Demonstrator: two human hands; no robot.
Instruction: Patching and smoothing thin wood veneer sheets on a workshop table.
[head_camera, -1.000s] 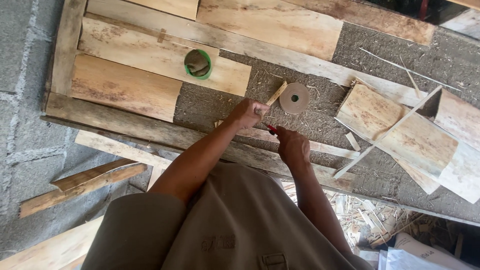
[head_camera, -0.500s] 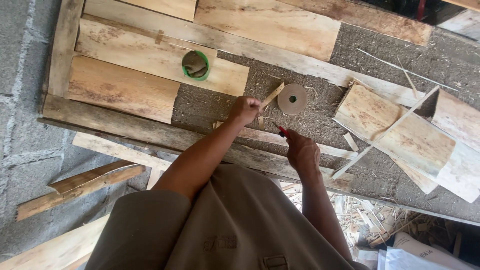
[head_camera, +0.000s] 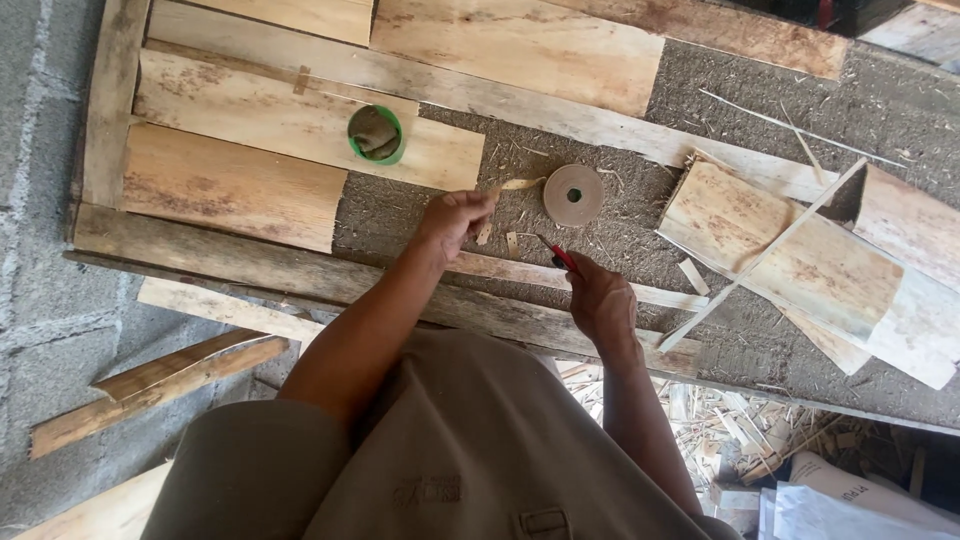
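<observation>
**Two hands work a thin wood strip over a rough worktop**

The left hand (head_camera: 455, 218) is closed around a thin pale wood strip (head_camera: 512, 186). The fingers are curled tight on the near end of the strip, and its far end sticks out to the right, toward a flat round brown disc (head_camera: 573, 194) with a small hole in the middle. The strip is above the grey, rough worktop (head_camera: 640, 215), and its tip is near the disc but does not touch it.

The right hand (head_camera: 602, 300) is lower and to the right. Its fingers are closed on a small tool with a red handle (head_camera: 560, 256); the tool points up and left, toward the strip. Whether the tip touches the strip I cannot tell.

A few small wood chips lie on the worktop between the two hands. Behind the left hand there is a green round cup (head_camera: 377, 134), which stands on pale wooden boards (head_camera: 230, 180). To the right of the disc lie more curved pale boards (head_camera: 790, 260) with a thin stick (head_camera: 760, 258) across them. A long narrow slat (head_camera: 520, 270) runs under both hands. At the lower right, beyond the edge of the worktop, a heap of wood shavings (head_camera: 730, 420) lies. The person wears brown clothing (head_camera: 450, 470).
</observation>
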